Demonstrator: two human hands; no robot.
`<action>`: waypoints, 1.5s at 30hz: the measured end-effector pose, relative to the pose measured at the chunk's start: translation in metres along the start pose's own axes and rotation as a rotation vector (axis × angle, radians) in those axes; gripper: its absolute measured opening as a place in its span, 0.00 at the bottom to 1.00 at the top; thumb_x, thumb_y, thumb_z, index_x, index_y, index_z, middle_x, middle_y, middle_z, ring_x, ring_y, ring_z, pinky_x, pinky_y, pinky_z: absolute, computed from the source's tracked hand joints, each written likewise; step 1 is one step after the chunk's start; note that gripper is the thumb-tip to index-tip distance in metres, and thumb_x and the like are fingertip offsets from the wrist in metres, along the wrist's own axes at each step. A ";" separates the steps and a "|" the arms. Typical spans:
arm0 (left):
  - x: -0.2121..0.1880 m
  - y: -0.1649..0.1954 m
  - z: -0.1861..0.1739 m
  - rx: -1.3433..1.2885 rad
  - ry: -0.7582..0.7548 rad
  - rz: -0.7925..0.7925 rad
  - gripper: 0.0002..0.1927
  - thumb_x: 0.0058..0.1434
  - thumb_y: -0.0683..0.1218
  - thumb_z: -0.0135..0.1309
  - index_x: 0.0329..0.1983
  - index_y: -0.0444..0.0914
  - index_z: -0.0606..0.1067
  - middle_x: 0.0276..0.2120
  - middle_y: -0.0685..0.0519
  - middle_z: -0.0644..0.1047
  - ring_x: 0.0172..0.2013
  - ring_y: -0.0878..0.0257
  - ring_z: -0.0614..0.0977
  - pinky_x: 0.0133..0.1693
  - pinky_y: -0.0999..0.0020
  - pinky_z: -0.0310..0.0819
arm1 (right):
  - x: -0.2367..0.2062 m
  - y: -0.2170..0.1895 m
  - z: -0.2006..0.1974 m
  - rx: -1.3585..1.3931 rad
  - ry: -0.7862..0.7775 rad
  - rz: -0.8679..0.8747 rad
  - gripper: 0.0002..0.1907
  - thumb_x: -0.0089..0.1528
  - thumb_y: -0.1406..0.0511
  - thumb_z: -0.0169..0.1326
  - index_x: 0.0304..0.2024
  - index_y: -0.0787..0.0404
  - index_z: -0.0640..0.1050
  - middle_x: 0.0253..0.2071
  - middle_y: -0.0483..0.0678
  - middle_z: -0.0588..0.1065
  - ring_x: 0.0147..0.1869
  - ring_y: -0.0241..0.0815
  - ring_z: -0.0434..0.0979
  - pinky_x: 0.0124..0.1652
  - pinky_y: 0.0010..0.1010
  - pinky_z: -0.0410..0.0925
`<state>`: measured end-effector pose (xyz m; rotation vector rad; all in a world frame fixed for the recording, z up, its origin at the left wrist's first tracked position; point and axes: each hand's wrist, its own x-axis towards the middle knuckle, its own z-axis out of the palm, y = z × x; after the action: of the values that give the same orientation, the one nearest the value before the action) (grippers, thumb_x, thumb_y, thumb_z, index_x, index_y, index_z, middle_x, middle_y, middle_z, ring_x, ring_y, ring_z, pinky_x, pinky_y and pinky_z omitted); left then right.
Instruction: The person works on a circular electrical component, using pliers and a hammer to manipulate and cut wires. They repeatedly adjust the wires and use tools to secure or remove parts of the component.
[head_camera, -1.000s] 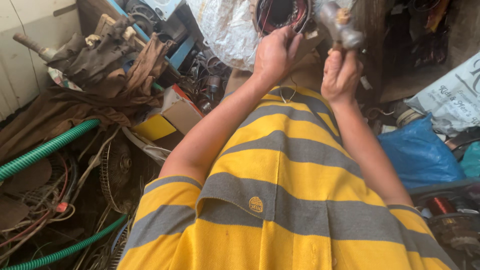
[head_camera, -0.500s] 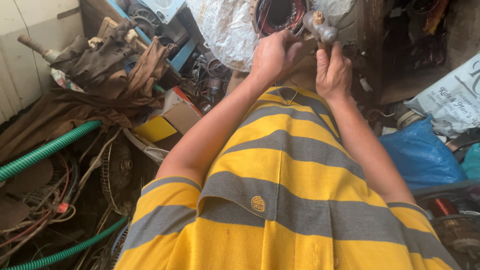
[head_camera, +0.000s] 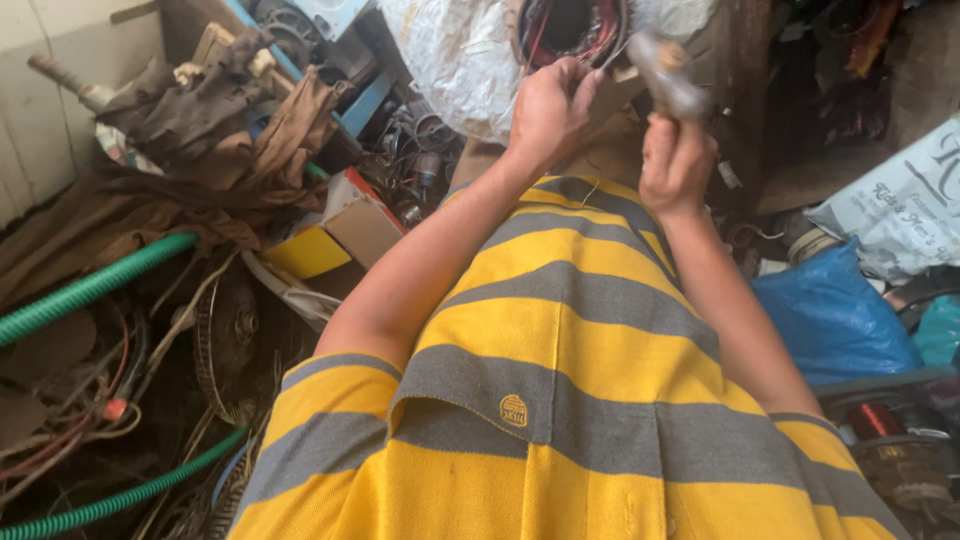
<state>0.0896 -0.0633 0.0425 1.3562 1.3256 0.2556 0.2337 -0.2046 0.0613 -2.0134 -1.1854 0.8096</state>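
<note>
Biggest risk I see from here: the right hand (head_camera: 676, 165) has a blurred metal tool (head_camera: 668, 75) raised right beside the left hand (head_camera: 548, 112), so a slip or glancing hit could catch those knuckles or nick the coloured wires. The motor winding (head_camera: 570, 28) sits at the top of view, partly cut off, propped against a white sack (head_camera: 455, 60) w/ nothing visibly clamping it, so I'd judge it could shift under force. Left hand: fingers curled narrow, pinching at the winding's lower rim; can't tell exactly which wire. Right hand: closed tight round the tool's lower end, tool angled up-left. Scrap, a green hose (head_camera: 90, 288) and a blue bag (head_camera: 830, 315) crowd both sides, little room to pull back.
</note>
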 end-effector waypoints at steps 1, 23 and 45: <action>0.001 0.000 0.000 0.020 -0.018 -0.044 0.14 0.63 0.51 0.59 0.34 0.34 0.79 0.25 0.44 0.81 0.27 0.53 0.84 0.34 0.60 0.78 | -0.001 0.000 0.001 0.050 0.016 0.050 0.17 0.74 0.59 0.42 0.47 0.67 0.73 0.24 0.56 0.72 0.28 0.57 0.77 0.30 0.45 0.68; -0.005 -0.035 0.001 -0.042 -0.020 -0.125 0.13 0.64 0.49 0.59 0.30 0.33 0.78 0.16 0.55 0.74 0.20 0.69 0.71 0.26 0.69 0.68 | 0.004 -0.008 0.002 -0.081 -0.063 0.007 0.17 0.79 0.58 0.45 0.50 0.68 0.72 0.35 0.62 0.76 0.41 0.67 0.79 0.38 0.50 0.69; -0.004 0.098 -0.092 -0.407 -0.553 0.015 0.11 0.75 0.38 0.48 0.58 0.33 0.74 0.42 0.56 0.79 0.42 0.70 0.78 0.46 0.74 0.74 | -0.215 0.211 -0.356 -0.520 1.206 1.057 0.16 0.61 0.57 0.63 0.45 0.60 0.80 0.34 0.46 0.83 0.36 0.41 0.83 0.38 0.39 0.74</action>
<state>0.0679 0.0134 0.1509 0.9917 0.7497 0.1344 0.5277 -0.5570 0.1454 -2.7894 0.4713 -0.4500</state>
